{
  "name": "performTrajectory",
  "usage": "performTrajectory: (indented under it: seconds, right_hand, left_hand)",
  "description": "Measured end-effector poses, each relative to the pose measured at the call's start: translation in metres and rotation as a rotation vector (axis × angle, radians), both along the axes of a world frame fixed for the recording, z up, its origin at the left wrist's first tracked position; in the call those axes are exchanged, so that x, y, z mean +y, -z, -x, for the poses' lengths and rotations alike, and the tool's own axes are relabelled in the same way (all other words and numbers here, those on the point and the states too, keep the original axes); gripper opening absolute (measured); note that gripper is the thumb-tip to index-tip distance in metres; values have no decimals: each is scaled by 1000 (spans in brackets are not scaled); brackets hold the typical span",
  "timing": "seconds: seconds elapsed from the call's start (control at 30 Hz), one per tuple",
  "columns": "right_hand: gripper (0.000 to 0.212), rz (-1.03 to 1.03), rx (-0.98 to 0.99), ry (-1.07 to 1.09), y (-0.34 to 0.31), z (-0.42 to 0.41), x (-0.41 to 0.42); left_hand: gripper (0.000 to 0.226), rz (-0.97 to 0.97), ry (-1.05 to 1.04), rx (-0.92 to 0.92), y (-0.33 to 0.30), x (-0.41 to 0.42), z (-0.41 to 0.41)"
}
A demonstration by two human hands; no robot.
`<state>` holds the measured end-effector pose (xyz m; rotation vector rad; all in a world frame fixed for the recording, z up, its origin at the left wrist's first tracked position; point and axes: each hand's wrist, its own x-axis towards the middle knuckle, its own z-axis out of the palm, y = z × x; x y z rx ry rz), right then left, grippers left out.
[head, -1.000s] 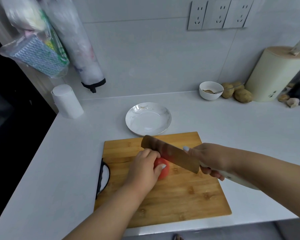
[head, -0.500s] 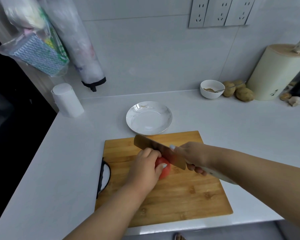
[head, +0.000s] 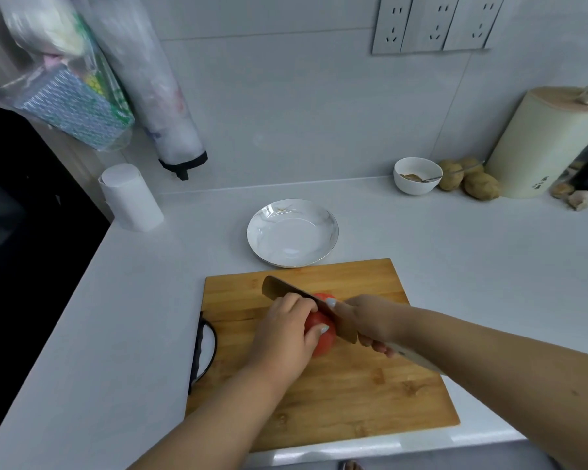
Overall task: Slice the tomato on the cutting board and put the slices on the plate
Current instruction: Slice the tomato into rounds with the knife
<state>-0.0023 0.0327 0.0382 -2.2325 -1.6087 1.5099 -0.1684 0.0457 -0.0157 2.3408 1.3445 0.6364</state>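
- Tomato (head: 321,337) sits near the middle of the cutting board (head: 319,395), on the wood, partly covered by the left hand (head: 282,334).
- Left hand: fingers (head: 319,330) curled over the top and near side of the tomato, gripping it; thumb tip rests on the red skin just beside the blade.
- Right hand (head: 367,320): closed around the handle of the knife (head: 306,301), forefinger extended along the spine. Blade runs diagonally across the top of the tomato; red shows on both sides of it, so the edge appears to be in or on the fruit. Depth of cut cannot be read.
- Plate (head: 292,232) stands on the tabletop (head: 116,317) just beyond the far edge of the board; no slices on it. No loose slices visible on the board.
- Judged stage: first cut or an early one; transfer to the plate not begun.
- Risks:
  - Left thumb lies close to the blade; a sideways slip on the smooth skin could nick it.
  - The round tomato could roll under downward pressure if the hold loosens, giving an uneven slice.
  - Pressing rather than drawing the blade could crush the flesh.
  - The board could shift on the smooth tabletop under a hard push.
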Motion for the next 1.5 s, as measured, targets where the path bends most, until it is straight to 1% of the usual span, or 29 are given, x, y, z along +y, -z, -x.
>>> performTrajectory:
  seconds: [0.03,0.13,0.17,0.2,0.33,0.37,0.43,0.6,0.77,0.9,1.13,1.3,1.5]
  right_hand:
    - [70,-10,7,-2,2,0,-1]
    - [48,-32,84,33,5,-4,-7]
    - [45,-35,112,51,5,-4,-8]
    - [47,-32,126,64,5,-4,-8]
    - [71,12,91,67,4,-4,-6]
    - [73,25,86,68,4,-4,-6]
    - [72,36,98,67,3,-4,-7]
    - [57,-12,89,84,-5,-3,-11]
    - [58,-54,112,108,-27,-16,-20]
    - [60,-63,93,96,-39,-27,-28]
    - [62,-60,113,102,-46,-41,-38]
    - [57,-38,114,102,-47,-43,-41]
    - [60,-33,124,143,-41,-39,-35]
  left_hand:
    - [28,3,-1,0,0,0,0]
    - [27,7,-1,-5,0,-1,0]
    - [27,4,-2,-3,-1,-2,0]
    - [27,1,-2,0,-1,-2,1]
    - [26,10,-8,1,-1,-2,1]
    - [26,10,-9,2,-2,-3,1]
    - [25,10,-13,9,-3,-4,0]
    - [24,6,-5,27,-5,-5,1]
    - [21,-16,-9,26,-6,-6,1]
    - [23,-10,-3,38,-6,-5,1]
    - [27,39,-14,55,-8,-4,0]
    - [28,35,-19,61,-9,-4,0]
    - [28,26,-12,55,-8,-4,0]
